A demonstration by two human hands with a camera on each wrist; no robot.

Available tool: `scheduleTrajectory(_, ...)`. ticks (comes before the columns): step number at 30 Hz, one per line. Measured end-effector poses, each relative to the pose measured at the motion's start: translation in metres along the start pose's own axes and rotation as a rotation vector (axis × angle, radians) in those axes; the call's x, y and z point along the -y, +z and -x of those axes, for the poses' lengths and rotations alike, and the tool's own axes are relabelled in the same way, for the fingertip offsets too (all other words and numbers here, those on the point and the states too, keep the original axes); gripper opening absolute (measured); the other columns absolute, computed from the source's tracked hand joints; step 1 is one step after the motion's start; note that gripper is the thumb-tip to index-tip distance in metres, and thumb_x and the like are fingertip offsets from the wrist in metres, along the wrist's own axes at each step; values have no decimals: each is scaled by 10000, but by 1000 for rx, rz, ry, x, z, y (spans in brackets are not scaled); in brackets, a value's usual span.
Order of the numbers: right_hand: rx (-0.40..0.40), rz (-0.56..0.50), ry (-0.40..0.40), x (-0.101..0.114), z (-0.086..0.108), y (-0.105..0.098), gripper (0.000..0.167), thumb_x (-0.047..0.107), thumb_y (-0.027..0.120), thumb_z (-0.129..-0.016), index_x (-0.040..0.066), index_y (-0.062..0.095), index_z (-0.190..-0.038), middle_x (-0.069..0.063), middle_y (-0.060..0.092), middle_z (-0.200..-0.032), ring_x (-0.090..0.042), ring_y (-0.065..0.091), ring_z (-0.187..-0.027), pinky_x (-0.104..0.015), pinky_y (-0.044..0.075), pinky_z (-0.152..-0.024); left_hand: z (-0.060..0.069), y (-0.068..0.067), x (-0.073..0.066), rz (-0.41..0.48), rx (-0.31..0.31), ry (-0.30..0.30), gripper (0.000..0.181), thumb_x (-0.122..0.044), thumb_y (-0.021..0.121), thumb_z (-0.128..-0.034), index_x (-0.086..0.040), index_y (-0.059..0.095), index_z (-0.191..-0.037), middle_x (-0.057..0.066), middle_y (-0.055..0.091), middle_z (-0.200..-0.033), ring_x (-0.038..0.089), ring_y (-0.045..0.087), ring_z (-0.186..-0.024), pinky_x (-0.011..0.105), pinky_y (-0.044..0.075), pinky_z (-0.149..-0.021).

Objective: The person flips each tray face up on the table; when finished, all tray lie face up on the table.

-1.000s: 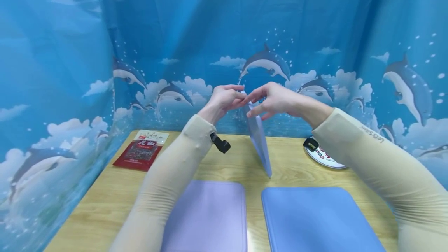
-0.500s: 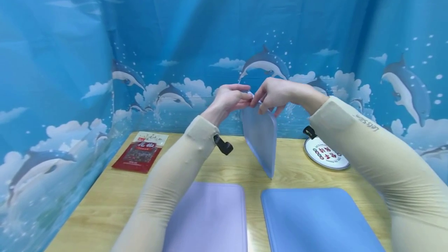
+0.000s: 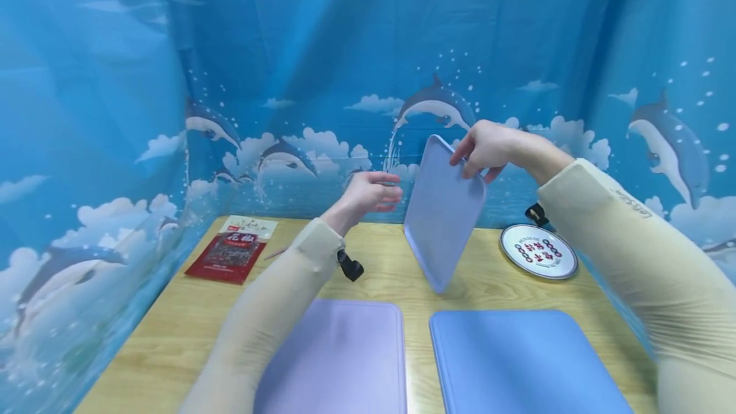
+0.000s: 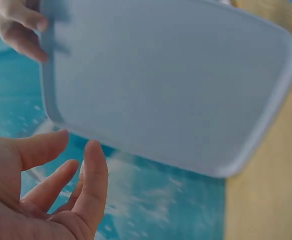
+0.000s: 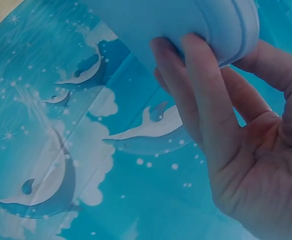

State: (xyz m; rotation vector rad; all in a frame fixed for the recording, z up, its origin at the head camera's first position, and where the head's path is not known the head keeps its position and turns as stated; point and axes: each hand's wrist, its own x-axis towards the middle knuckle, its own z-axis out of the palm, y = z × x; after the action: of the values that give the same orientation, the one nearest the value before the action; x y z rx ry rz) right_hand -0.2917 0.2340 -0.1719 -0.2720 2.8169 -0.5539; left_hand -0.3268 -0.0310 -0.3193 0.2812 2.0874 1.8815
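Observation:
A pale lavender rectangular tray (image 3: 445, 213) with rounded corners and a raised rim stands tilted on edge above the back of the table. My right hand (image 3: 489, 149) pinches its upper right edge between thumb and fingers; the right wrist view shows the fingers on the tray's edge (image 5: 186, 25). Left of the tray, my left hand (image 3: 368, 195) holds nothing, its fingers loosely bent. In the left wrist view, the left hand's fingertips (image 4: 95, 155) lie close to the tray's rim; whether they touch it I cannot tell.
On the wooden table (image 3: 368, 260) lie a purple tray (image 3: 345, 356) and a blue tray (image 3: 523, 363) at the front. A red spice packet (image 3: 230, 251) is at back left, with a thin pinkish stick (image 3: 275, 253) beside it. A printed plate (image 3: 538, 252) lies at back right.
My left hand has let go of the tray's top edge and moved down and left. The right hand has shifted right with the tray, turning its broad face towards the head camera.

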Motion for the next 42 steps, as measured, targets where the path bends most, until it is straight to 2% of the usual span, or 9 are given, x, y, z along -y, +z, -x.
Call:
scheduleTrajectory(6,-41,-87,13,-23,7,-5,435,64,760,-1034,19,723,-1465,-302,651,-1521,-326,757,-1142,-364,714,-764,-4,-19,47,-14,-53,-126,488,-75,748,-1065,-103,667,-1546,201,685,-1557,408,681,-1442,502,637,-1164)
scheduleTrajectory(9,-70,-140,8,-31,15,-10,451,118,752,-1061,49,702,-1503,-290,629,-1556,-336,758,-1162,-365,726,-823,-7,-25,68,-15,-70,-157,504,-49,744,-1058,-95,660,-1553,211,670,-1568,430,660,-1459,499,647,-1146)
scheduleTrajectory(15,-124,-244,-22,-44,26,-16,479,190,735,-1097,77,664,-1556,-267,597,-1618,-257,799,-1122,-416,732,-917,-11,-26,95,46,-45,-146,555,11,709,-1054,-40,605,-1597,288,580,-1640,477,597,-1517,547,614,-1184)
scheduleTrajectory(19,-134,-325,-25,-52,30,-14,511,218,727,-1105,84,634,-1590,-233,531,-1684,-161,772,-1099,-337,726,-900,-15,-18,105,129,-82,-126,526,28,713,-1042,-20,633,-1559,286,625,-1593,449,668,-1438,575,609,-1186)
scheduleTrajectory(22,-132,-387,-35,-59,32,-9,538,225,724,-1107,87,609,-1614,-209,506,-1707,-122,734,-1111,-271,706,-871,-18,-14,111,201,-137,-105,481,52,724,-1026,-18,683,-1500,267,715,-1467,344,771,-1224,575,629,-1158)
scheduleTrajectory(27,-139,-448,-33,-77,36,5,553,251,717,-1115,108,588,-1634,-196,526,-1689,-122,721,-1139,-272,697,-898,-17,-15,113,257,-192,-75,463,69,725,-1019,-25,713,-1473,225,765,-1348,183,771,-973,456,707,-1021)
scheduleTrajectory(32,-111,-575,-40,-110,34,29,619,239,774,-1081,166,561,-1658,-216,491,-1722,-88,747,-1138,-328,702,-956,-14,-31,108,213,-190,-86,508,24,758,-1017,-80,703,-1511,231,729,-1446,205,773,-1070,380,719,-951)
scheduleTrajectory(37,-62,-642,-33,-137,24,65,728,148,797,-1049,120,479,-1703,-253,416,-1763,-37,748,-1093,-332,702,-923,-10,-53,98,92,-204,-107,517,5,768,-1016,-108,707,-1517,205,688,-1532,296,758,-1246,443,699,-1040)
scheduleTrajectory(42,-14,-667,13,-149,9,104,736,96,793,-1038,54,470,-1697,-305,430,-1732,-118,772,-1050,-362,726,-890,-7,-69,91,-26,-227,-136,516,38,753,-1002,-76,711,-1504,218,681,-1547,357,741,-1334,522,662,-1120)
